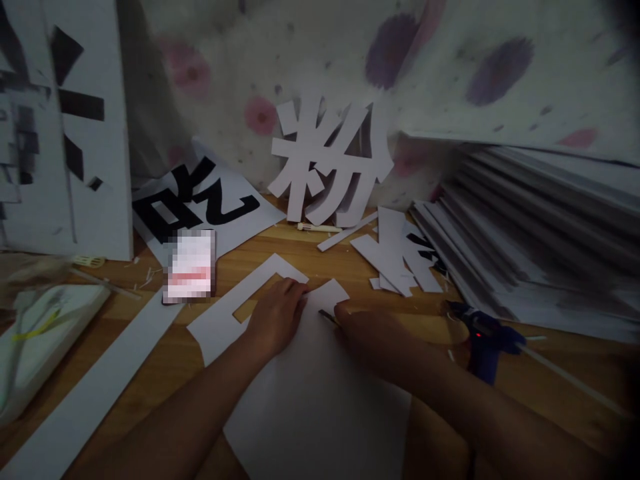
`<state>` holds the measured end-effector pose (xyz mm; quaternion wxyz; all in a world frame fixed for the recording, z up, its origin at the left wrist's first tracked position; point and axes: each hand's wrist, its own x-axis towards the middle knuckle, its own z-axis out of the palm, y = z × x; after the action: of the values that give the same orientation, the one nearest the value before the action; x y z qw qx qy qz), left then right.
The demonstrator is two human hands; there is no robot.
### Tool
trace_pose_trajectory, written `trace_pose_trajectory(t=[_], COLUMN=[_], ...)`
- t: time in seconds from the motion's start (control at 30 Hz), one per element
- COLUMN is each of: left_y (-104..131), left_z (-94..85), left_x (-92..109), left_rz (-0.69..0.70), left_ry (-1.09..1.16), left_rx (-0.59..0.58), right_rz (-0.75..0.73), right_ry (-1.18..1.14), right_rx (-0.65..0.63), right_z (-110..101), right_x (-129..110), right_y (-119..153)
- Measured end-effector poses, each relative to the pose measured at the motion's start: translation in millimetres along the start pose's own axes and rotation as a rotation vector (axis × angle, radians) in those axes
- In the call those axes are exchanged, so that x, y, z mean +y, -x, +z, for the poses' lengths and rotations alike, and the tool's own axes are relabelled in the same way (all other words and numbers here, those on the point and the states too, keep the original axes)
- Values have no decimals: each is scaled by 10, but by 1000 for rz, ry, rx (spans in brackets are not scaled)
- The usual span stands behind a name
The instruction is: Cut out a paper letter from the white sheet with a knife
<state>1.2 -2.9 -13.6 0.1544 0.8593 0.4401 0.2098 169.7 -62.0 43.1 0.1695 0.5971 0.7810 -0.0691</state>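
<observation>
One large smooth white card sheet (325, 413): nearest the camera, flat on the brown wooden table (240, 259); long axis running away from the wearer, narrow end towards the table's far edge. One slim dark-bladed knife (328, 318): at the sheet's narrow end; tip pointing far and left, long axis slanting back into the right hand (367, 337), which grasps it. One left hand (277, 313): fingers bent, lying across the sheet's left edge; whether it pinches anything, cannot tell. One white card piece with an angular cut-out (217, 333): beside that edge. Table's left side: one long white strip (97, 393), one pale-screened phone (190, 267) at its far end. Right side: one blue glue gun (486, 347), one stack of white sheets (545, 260). Far edge: one white raised character (300, 152), upright; one pale pen (317, 228) at its foot.
</observation>
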Motion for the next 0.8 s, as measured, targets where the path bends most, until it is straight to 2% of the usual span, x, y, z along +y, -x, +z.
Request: trace_pose_trajectory(t=[0.3,0.8], left_y=[-14,-25], left_z=[-70,-47], left_x=[36,9], left_rz=[-23,-35], left_ry=[32,38], left_rx=[-17,-30], right_rz=[0,12], right_ry=[7,64], right_rx=[-11,-151], right_z=[-75,-183], right_x=[4,-17], right_y=[46,176])
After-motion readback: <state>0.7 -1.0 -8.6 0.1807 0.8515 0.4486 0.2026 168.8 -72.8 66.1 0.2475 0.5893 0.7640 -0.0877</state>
